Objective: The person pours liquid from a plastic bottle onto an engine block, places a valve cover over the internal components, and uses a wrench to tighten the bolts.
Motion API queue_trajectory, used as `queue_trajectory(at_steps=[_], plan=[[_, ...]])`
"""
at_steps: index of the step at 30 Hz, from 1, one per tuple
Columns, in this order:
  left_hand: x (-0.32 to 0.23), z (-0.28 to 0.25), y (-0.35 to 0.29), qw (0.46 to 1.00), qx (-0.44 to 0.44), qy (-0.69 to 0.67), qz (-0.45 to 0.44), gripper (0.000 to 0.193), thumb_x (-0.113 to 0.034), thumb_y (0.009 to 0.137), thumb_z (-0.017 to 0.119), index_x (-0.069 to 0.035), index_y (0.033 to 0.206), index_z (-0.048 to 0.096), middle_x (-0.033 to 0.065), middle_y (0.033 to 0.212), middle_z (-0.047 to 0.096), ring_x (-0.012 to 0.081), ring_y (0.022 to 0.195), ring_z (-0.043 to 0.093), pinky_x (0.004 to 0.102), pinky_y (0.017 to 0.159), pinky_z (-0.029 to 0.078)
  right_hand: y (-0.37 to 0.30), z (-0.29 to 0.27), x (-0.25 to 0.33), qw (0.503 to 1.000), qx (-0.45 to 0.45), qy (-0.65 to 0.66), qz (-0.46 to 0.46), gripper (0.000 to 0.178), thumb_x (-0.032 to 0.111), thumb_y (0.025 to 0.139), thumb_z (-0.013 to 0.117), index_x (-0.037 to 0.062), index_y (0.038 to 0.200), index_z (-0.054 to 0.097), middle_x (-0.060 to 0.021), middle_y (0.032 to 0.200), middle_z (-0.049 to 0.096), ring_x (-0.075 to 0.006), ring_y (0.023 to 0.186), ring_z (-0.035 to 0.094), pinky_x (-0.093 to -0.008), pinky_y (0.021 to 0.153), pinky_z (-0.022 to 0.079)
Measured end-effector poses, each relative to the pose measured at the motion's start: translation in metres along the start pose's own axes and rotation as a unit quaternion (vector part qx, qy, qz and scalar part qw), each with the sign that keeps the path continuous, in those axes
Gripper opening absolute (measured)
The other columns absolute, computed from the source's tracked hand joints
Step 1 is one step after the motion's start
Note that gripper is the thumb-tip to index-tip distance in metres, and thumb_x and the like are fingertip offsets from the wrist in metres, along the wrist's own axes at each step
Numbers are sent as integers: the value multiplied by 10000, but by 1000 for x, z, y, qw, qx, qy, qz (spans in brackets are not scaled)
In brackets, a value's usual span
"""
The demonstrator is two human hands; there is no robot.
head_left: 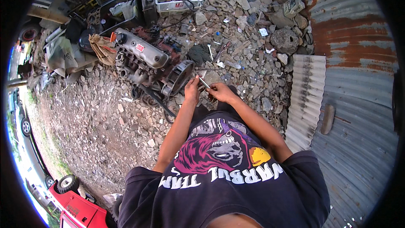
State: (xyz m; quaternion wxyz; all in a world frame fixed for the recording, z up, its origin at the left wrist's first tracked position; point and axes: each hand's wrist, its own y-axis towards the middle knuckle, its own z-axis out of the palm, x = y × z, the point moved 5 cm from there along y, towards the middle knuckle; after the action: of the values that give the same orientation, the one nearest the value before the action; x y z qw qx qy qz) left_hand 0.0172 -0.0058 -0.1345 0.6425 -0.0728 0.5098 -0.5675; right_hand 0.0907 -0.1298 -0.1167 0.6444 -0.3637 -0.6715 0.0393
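A slim, silvery metal rod [204, 83] slants between my two hands in front of my body. Its near end is pinched in my right hand [221, 92]. At its far end are the closed fingertips of my left hand [192, 90]; the rod is too small to tell its exact kind. Just left of and beyond my hands, an engine [139, 52] with a metal valve cover rests on the gravel, its round open housing [178, 78] nearest my left hand. Beyond my hands, a wrench [210, 52] lies on the stones next to a dark cloth [198, 55].
A white plastic basket [179, 6] of parts stands at the back, with scrap piled left of it. Corrugated metal sheets [354, 84] line the right side. Rubble and a large round stone [285, 40] lie before them. A red vehicle [80, 207] is at the lower left.
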Motion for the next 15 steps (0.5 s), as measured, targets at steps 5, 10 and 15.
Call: queue_trajectory(at_steps=[5, 10, 15], plan=[[15, 39, 15, 996, -59, -69, 25, 262, -383, 934, 558, -122, 932, 547, 14, 826, 549, 172, 787, 546, 369, 717, 442, -10, -49, -3, 997, 50, 66, 1, 221, 183, 899, 619, -38, 901, 632, -95, 724, 659, -156, 609, 637, -296, 552, 510], [42, 88, 48, 985, -61, -142, 70, 313, -423, 916, 575, -117, 880, 514, 11, 752, 498, 158, 620, 493, 331, 597, 431, -38, -141, -16, 998, 30, 4, -49, 260, 219, 906, 615, -40, 922, 631, -81, 739, 658, -143, 632, 641, -291, 554, 508], [80, 161, 41, 984, -63, -130, 105, 206, -210, 956, 527, -89, 1123, 526, 37, 845, 528, 159, 655, 485, 321, 592, 427, -49, -252, -95, 992, -73, 99, 32, 290, 261, 924, 592, -27, 942, 622, -71, 753, 651, -135, 624, 618, -279, 559, 487]])
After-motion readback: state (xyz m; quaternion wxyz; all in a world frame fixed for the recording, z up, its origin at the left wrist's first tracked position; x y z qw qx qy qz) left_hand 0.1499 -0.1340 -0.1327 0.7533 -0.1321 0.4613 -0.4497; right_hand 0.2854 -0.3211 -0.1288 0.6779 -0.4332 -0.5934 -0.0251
